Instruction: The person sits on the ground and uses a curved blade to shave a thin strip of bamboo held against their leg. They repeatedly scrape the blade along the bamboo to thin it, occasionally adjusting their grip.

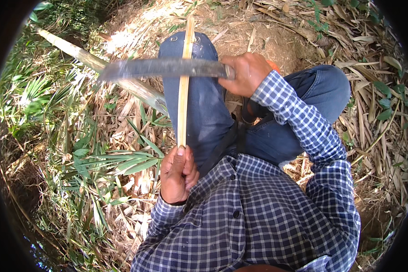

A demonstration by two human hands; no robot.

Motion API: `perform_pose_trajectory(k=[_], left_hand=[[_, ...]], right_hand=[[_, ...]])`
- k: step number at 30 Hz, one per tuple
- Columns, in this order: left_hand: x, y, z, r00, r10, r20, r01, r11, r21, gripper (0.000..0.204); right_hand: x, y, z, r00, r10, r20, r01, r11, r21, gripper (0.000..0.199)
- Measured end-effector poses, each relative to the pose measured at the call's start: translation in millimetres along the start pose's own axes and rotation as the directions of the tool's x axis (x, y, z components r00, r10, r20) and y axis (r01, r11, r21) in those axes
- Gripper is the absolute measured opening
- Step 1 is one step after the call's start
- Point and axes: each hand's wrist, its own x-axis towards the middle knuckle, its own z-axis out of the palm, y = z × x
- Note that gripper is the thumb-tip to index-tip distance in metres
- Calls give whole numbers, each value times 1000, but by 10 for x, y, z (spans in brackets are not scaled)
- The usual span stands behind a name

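Note:
My left hand (179, 174) pinches the near end of a thin, pale split bamboo strip (183, 106) between thumb and fingers. The strip points away from me, lying along my bent left leg and past the knee. My right hand (246, 74) is closed round the handle end of a long, dark machete (163, 69). Its blade reaches leftward across the strip, just short of the knee, and is blurred by motion. Whether the edge touches the strip I cannot tell. The handle is mostly hidden in my fist.
A bamboo pole (79, 53) slants along the ground from the far left to beside my left knee. Green leaves (136, 161) and low plants crowd the left side. Dry leaf litter (367, 149) covers the right, with bare soil (254, 34) beyond my knees.

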Motion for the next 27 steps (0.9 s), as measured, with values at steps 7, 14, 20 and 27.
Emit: perform_pose_trajectory(k=[7,14,20,27], left_hand=[[9,65,48,1000,13,-14,-12,1000,9,27],[-47,-28,-7,1000,-3,-7,3,1000,-9,28],[20,-26,-70,998,-49,26,50,996,-69,25],[314,-27,-163,985,-43,167,75,979,-188,22]], right_hand=[[184,159,-21,981,182,-62,-183,983,-26,29],[271,254,-41,974,227,27,-224,972,-75,31],[252,428,-17,916,387,-103,-371,917,148,35],[-222,-68,82,954,300,-19,-279,906,318,32]])
